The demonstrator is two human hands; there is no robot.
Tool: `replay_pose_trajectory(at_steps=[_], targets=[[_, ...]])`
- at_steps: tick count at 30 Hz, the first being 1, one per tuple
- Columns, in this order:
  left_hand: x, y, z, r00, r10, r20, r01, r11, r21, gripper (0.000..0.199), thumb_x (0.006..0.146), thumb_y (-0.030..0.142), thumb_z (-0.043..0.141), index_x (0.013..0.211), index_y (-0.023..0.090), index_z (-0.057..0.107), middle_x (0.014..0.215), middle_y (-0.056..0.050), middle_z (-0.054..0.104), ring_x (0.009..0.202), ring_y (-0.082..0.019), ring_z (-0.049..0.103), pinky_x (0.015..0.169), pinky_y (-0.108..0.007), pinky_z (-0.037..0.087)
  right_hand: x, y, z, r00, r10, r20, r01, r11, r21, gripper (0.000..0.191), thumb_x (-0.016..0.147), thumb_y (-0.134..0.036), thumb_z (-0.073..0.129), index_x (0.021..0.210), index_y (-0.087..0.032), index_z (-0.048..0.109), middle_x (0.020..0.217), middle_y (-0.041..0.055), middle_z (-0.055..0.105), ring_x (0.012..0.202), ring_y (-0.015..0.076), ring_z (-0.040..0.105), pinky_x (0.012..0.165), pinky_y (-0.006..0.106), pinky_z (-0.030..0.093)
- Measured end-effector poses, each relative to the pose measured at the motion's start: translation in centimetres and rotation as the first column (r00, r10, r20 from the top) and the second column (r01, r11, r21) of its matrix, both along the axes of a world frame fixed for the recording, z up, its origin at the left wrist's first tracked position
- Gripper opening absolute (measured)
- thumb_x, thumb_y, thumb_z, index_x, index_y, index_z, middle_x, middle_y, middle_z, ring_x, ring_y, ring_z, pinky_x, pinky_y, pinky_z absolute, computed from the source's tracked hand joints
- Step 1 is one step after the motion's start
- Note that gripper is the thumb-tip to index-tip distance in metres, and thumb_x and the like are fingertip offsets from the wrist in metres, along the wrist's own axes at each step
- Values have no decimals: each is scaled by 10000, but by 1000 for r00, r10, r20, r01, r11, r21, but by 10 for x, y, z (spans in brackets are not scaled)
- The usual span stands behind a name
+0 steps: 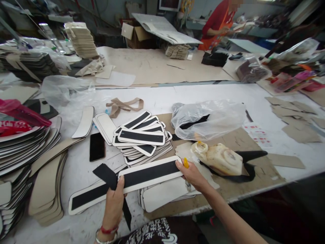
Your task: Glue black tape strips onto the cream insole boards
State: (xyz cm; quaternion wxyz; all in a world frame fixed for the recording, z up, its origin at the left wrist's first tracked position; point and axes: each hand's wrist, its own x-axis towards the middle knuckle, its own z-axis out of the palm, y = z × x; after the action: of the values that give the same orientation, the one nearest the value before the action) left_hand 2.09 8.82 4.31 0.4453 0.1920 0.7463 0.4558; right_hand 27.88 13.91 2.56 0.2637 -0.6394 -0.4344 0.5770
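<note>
A long white-edged strip with a black centre (152, 174) is held level between both hands. My left hand (114, 201) pinches its left end, thumb on top, beside a loose black band (106, 174) that hangs down below the hand. My right hand (189, 173) grips the right end, with something yellow (186, 163) at its fingers. Behind the strip lies a fanned pile of similar pieces (142, 135). Another such piece (88, 196) rests at the lower left, and pale blank pieces (162, 195) lie under the held strip.
A stained plastic bottle (220, 159) lies at right, near a clear plastic bag (208, 118). A phone (97, 146) and stacked curved pieces (48, 189) are at left. Beige straps (125, 105) lie farther back. A person in red (215, 25) stands behind the far table.
</note>
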Motion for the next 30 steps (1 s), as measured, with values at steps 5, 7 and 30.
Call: replay_pose_trajectory(at_steps=[5, 7, 30], targets=[[-2, -2, 2, 997, -30, 77, 34, 998, -47, 407, 700, 471, 601, 905, 122, 642, 770, -69, 673, 774, -221, 613, 603, -266, 498, 2, -2, 2, 999, 26, -31, -27, 1000, -9, 326, 768, -505, 477, 691, -194, 419, 575, -59, 377, 491, 76, 369, 439, 190, 316], [-3, -3, 0, 995, -35, 93, 38, 999, -35, 401, 721, 462, 586, 939, 129, 634, 804, -64, 677, 794, -216, 614, 654, -278, 503, 2, -3, 4, 999, 39, -35, -39, 999, -10, 337, 769, -521, 469, 699, -195, 421, 579, -59, 381, 491, 76, 372, 441, 188, 316], [-7, -32, 5, 991, -62, -114, 75, 991, 110, 412, 763, 443, 558, 976, 97, 626, 1008, -106, 658, 962, -236, 584, 904, -322, 404, 5, -19, 14, 989, 136, 63, -137, 991, 5, 357, 749, -540, 492, 679, -192, 449, 607, -18, 450, 536, 110, 416, 467, 219, 361]])
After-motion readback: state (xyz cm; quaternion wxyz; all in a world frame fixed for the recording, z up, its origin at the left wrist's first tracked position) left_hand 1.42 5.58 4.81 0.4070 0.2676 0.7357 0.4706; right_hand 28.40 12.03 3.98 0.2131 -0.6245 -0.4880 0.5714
